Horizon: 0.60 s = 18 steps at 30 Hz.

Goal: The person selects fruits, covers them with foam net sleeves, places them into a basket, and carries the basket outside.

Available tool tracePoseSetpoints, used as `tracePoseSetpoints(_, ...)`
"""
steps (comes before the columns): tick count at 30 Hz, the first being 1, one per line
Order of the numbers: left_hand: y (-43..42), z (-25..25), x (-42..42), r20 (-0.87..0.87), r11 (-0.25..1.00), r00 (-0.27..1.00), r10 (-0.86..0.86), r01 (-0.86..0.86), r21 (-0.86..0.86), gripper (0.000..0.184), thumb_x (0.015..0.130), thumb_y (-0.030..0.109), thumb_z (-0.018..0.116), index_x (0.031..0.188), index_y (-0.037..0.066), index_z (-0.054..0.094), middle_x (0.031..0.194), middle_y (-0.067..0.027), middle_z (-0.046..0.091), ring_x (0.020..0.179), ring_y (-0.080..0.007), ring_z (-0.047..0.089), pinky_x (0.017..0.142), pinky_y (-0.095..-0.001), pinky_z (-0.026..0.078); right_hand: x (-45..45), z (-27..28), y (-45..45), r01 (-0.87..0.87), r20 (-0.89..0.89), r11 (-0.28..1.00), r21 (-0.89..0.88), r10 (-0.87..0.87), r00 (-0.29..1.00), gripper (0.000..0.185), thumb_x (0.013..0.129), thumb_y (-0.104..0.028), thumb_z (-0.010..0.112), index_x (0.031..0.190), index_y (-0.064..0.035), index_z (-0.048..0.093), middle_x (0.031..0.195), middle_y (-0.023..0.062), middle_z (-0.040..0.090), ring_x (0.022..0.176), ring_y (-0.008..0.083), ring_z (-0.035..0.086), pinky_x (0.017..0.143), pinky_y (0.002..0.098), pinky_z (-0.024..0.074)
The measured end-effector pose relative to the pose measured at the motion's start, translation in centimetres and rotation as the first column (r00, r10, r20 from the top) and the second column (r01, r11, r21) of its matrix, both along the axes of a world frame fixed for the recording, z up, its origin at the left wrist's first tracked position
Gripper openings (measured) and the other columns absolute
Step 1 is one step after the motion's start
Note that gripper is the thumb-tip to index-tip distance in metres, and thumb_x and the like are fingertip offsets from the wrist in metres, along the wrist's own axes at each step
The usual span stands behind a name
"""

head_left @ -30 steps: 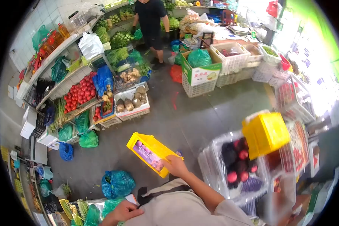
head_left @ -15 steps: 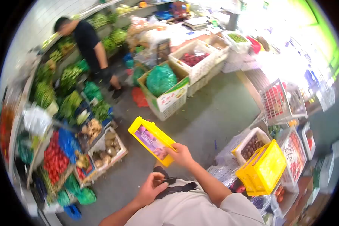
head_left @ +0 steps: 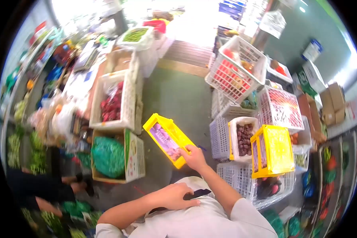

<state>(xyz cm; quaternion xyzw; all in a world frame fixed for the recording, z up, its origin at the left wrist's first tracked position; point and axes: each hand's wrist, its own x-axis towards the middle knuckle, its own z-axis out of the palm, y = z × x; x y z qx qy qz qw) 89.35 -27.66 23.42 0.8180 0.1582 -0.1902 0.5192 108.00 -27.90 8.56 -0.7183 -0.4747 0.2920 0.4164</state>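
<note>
My right hand grips the lower right end of a yellow crate with a purple printed label on its side. The crate hangs tilted in front of my body, above the dark floor. My left hand rests against my light shirt at the waist, beside a dark strap, its fingers apart and holding nothing. Right of my right hand, a second yellow crate sits on top of stacked crates. Next to it is a white-lined box of small dark round produce.
On the left stand a box with a green bag and a white crate of red produce. A white basket tops the right stack. Another person's legs are at the lower left. Shelves line both sides.
The view has swung right, bringing the doorway to the top centre and the other person to the lower left. My left hand has moved across my waist. The yellow crate stays in my right hand.
</note>
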Motion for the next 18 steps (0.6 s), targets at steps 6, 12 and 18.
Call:
tracePoseSetpoints(6, 17.3, -2.6, 7.4, -0.133, 0.977, 0.981, -0.140, 0.159, 0.143, 0.069, 0.093, 0.067, 0.059, 0.111, 0.001, 0.071, 0.104, -0.0249, 0.069, 0.095, -0.0406, 0.069, 0.087, -0.0476, 0.054, 3.1, -6.5, 17.1, 0.093, -0.130, 0.986, -0.136, -0.111, 0.985, 0.038, 0.092, -0.038, 0.070, 0.086, 0.0001, 0.072, 0.082, 0.0217, 0.071, 0.075, 0.0391, 0.069, 0.067, 0.0463, 0.0525)
tracePoseSetpoints(12, 34.4, 0.7, 16.3, -0.154, 0.938, 0.926, -0.346, 0.339, -0.071, 0.056, 0.098, 0.056, 0.062, 0.104, 0.001, 0.070, 0.100, -0.0189, 0.072, 0.094, -0.0375, 0.070, 0.085, -0.0461, 0.054, 8.2, -4.5, 36.4, -0.081, -0.081, 0.996, -0.021, 0.079, 0.994, 0.040, 0.092, -0.039, 0.068, 0.089, 0.0005, 0.073, 0.085, 0.0230, 0.071, 0.077, 0.0401, 0.069, 0.069, 0.0470, 0.0528)
tracePoseSetpoints(18, 46.1, 4.9, 26.4, 0.036, 0.792, 0.850, -0.525, 0.504, -0.344, 0.049, 0.099, 0.051, 0.064, 0.105, 0.003, 0.070, 0.088, -0.0084, 0.071, 0.081, -0.0168, 0.065, 0.074, -0.0344, 0.052, 16.0, 1.0, 49.2, -0.121, -0.166, 0.992, -0.024, 0.115, 0.979, 0.036, 0.094, -0.035, 0.071, 0.099, 0.0010, 0.073, 0.092, 0.0201, 0.072, 0.083, 0.0308, 0.070, 0.074, 0.0405, 0.0525)
